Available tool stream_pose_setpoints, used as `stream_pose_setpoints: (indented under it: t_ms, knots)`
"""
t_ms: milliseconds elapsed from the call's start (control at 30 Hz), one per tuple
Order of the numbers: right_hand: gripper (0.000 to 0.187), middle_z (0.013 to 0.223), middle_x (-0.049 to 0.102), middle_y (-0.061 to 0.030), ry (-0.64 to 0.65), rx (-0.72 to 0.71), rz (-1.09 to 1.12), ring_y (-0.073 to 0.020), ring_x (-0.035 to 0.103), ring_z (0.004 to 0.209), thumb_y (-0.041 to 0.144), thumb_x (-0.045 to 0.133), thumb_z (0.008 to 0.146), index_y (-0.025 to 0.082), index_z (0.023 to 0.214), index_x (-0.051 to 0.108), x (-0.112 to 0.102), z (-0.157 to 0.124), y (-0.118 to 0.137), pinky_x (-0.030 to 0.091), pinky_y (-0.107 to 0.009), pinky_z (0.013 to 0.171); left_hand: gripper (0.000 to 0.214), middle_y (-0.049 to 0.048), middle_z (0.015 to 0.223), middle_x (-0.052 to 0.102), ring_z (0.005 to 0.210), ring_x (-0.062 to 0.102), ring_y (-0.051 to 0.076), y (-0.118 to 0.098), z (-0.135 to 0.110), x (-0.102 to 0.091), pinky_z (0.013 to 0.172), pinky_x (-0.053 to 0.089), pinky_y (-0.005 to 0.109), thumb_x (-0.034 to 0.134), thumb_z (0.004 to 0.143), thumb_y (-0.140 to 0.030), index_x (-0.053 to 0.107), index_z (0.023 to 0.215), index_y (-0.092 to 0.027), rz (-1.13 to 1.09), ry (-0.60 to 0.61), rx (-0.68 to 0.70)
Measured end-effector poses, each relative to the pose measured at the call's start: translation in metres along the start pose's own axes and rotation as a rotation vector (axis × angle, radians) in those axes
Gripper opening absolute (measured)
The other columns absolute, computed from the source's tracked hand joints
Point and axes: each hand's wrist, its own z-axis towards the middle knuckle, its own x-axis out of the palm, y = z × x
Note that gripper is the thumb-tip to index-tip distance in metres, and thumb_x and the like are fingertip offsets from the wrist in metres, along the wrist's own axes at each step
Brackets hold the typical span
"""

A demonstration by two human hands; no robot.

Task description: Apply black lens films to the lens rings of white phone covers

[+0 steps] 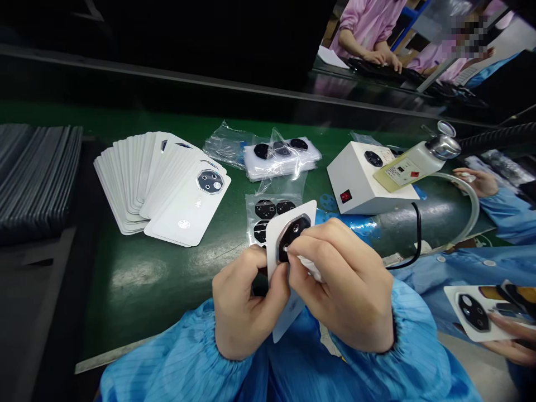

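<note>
Grips a white back panel [273, 240] with the left hand [247, 301], up above the near side of the tabletop [176, 285], thumb on its front! Holds it tilted, long axis out away from the body, slanting right toward the far end. Points the end with the black lens plate [293, 237] up and forward, front turned toward the right hand [343, 279]. Pinches a white cloth [312, 269] there, fingertips at the plate. Has a clear bag [272, 220] of dark plates [265, 209] just beyond, white panels [180, 215] fanned left
</note>
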Motion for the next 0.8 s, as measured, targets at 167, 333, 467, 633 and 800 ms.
stream_pose_setpoints:
  t_ms: [167, 333, 467, 633, 800]
  knots:
    - [0.010, 0.070, 0.057, -0.0054, -0.017, -0.001, -0.015, -0.0147, 0.049, 0.065, 0.006, 0.052, 0.081, 0.012, 0.074, 0.056, 0.0006, 0.0000, 0.0001, 0.042, -0.030, 0.056, 0.013, -0.0052, 0.060, 0.057, 0.049, 0.049, 0.005, 0.0004, 0.0009, -0.0006, 0.047, 0.039, 0.015, 0.058, 0.078, -0.010, 0.050, 0.073, -0.018, 0.015, 0.020, 0.018]
    - [0.013, 0.069, 0.058, -0.0063, -0.033, -0.004, -0.037, -0.0155, 0.050, 0.065, 0.005, 0.051, 0.081, 0.013, 0.071, 0.055, 0.0017, -0.0001, 0.0006, 0.044, -0.031, 0.057, 0.016, -0.0053, 0.058, 0.054, 0.048, 0.048, 0.005, 0.0005, 0.0020, 0.0005, 0.046, 0.038, 0.016, 0.059, 0.077, -0.009, 0.048, 0.070, -0.019, 0.042, 0.011, 0.037]
    - [0.014, 0.070, 0.057, -0.0060, -0.024, -0.005, -0.049, -0.0154, 0.050, 0.065, 0.006, 0.050, 0.082, 0.013, 0.072, 0.056, 0.0016, -0.0009, -0.0001, 0.043, -0.030, 0.057, 0.015, -0.0051, 0.059, 0.055, 0.048, 0.049, 0.006, 0.0005, 0.0012, 0.0010, 0.045, 0.038, 0.017, 0.060, 0.076, -0.009, 0.049, 0.072, -0.019, 0.056, -0.003, 0.042]
    - [0.015, 0.069, 0.056, -0.0048, -0.001, -0.001, -0.024, -0.0151, 0.049, 0.066, 0.008, 0.048, 0.084, 0.014, 0.073, 0.056, 0.0006, -0.0019, -0.0002, 0.042, -0.030, 0.058, 0.015, -0.0051, 0.058, 0.056, 0.046, 0.049, 0.006, -0.0007, 0.0011, 0.0008, 0.044, 0.038, 0.018, 0.059, 0.076, -0.009, 0.050, 0.072, -0.019, 0.057, -0.004, 0.044]
    - [0.011, 0.070, 0.056, -0.0038, -0.001, 0.017, 0.024, -0.0142, 0.049, 0.066, 0.008, 0.050, 0.082, 0.015, 0.075, 0.056, 0.0007, -0.0012, 0.0004, 0.041, -0.029, 0.058, 0.015, -0.0054, 0.058, 0.056, 0.047, 0.049, 0.006, -0.0014, 0.0014, -0.0010, 0.044, 0.039, 0.017, 0.059, 0.076, -0.009, 0.049, 0.072, -0.019, 0.051, -0.001, 0.053]
